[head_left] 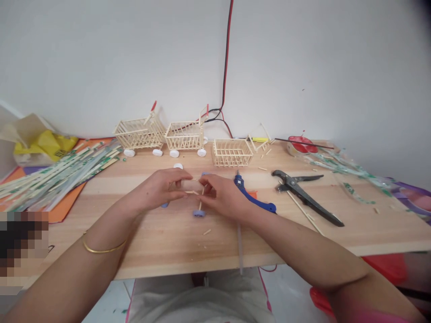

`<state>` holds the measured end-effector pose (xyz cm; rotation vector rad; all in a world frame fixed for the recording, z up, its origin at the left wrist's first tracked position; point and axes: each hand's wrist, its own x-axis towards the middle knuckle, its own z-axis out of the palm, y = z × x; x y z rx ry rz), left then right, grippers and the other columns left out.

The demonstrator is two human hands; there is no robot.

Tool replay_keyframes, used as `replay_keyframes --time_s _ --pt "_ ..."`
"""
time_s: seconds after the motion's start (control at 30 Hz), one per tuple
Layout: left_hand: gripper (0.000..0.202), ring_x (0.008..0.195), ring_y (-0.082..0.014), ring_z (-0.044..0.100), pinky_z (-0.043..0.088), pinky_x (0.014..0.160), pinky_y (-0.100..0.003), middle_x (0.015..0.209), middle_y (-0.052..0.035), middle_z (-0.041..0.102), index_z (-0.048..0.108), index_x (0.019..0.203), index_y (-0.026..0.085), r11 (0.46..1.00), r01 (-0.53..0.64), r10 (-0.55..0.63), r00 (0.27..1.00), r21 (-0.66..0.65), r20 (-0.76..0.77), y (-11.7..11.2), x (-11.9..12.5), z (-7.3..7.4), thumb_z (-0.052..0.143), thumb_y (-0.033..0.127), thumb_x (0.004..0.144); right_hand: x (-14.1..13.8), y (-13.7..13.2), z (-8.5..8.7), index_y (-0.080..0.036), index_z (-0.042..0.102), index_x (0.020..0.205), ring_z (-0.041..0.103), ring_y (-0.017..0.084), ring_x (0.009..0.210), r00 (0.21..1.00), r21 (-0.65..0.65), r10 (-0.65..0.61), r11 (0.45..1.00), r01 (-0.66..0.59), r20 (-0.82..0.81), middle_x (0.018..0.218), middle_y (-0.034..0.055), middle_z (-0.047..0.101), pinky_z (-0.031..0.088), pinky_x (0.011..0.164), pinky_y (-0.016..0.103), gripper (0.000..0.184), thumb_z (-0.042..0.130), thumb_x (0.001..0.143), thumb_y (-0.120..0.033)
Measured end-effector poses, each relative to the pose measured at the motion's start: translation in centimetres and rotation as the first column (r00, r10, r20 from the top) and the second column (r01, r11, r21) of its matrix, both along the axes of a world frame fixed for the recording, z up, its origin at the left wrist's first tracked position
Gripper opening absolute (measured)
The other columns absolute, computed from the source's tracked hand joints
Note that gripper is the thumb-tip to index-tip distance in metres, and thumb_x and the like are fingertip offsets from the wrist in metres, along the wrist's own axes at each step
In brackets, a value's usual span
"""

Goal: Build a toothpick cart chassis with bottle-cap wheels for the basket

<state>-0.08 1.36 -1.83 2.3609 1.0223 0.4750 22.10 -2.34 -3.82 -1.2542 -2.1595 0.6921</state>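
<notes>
Between my two hands is a small wheeled stick frame (191, 192), low over the middle of the wooden table. My left hand (161, 187) pinches its left side, thumb and fingers closed. At its right side my right hand (222, 194) grips near an upright-looking axle stick. A bluish-grey wheel (199, 213) shows at the near end of that axle; other wheels are partly covered by my fingers. Just beyond my left fingers lies a white wheel (178, 166). A blue glue gun (254, 198) rests beside my right hand, with a translucent glue stick (240, 249) behind my forearm.
Two stick shopping carts (139, 134) (184, 136) and a stick basket (233, 153) stand along the wall. Black pliers (303, 197) lie right, over a thin stick (305, 213). Bundled sticks (63, 175) are left. A red dish (302, 144) and plastic wrappers (353, 172) are back right.
</notes>
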Motion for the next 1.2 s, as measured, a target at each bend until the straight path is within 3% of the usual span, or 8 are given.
replay_keyframes --time_s 0.3,0.57,0.83,1.2 --pt "0.040 0.068 -0.0156 0.062 0.049 0.068 -0.027 0.076 -0.0022 0.066 0.062 0.113 0.017 0.998 -0.020 0.022 0.999 -0.066 0.030 -0.08 0.05 -0.19 0.062 0.038 0.079 0.15 0.00 -0.52 -0.018 0.052 0.093 0.059 0.013 0.072 0.998 0.045 0.001 0.999 0.002 -0.060 0.086 0.0025 0.060 0.046 0.068 0.027 0.024 0.068 0.075 -0.018" --pt "0.038 0.069 -0.0165 0.063 0.049 0.070 -0.029 0.076 -0.0023 0.066 0.064 0.110 0.016 0.998 -0.014 0.016 0.999 -0.067 0.040 -0.10 0.29 0.05 0.063 0.037 0.077 0.37 -0.10 -0.54 -0.016 0.058 0.080 0.059 0.010 0.071 0.990 0.118 0.129 0.986 -0.121 -0.062 0.102 0.0082 0.059 0.049 0.073 0.027 0.005 0.062 0.080 -0.013" --pt "0.039 0.068 -0.0160 0.063 0.049 0.069 -0.029 0.078 -0.0028 0.067 0.064 0.110 0.017 0.996 -0.029 0.033 0.998 -0.084 0.057 -0.09 0.23 -0.14 0.065 0.038 0.076 0.36 0.10 -0.66 -0.016 0.063 0.080 0.061 0.016 0.086 0.988 0.165 0.153 0.975 -0.148 -0.018 0.094 0.0077 0.062 0.048 0.079 0.029 0.005 0.063 0.079 -0.011" --pt "0.039 0.068 -0.0143 0.061 0.048 0.069 -0.026 0.079 -0.0028 0.065 0.063 0.111 0.014 0.996 -0.025 0.028 0.999 -0.087 0.032 -0.15 0.29 -0.10 0.063 0.035 0.078 0.44 0.16 -0.67 -0.017 0.063 0.080 0.061 0.017 0.088 0.985 0.202 0.171 0.965 -0.167 0.000 0.096 0.0084 0.063 0.048 0.078 0.029 0.006 0.062 0.081 -0.011"
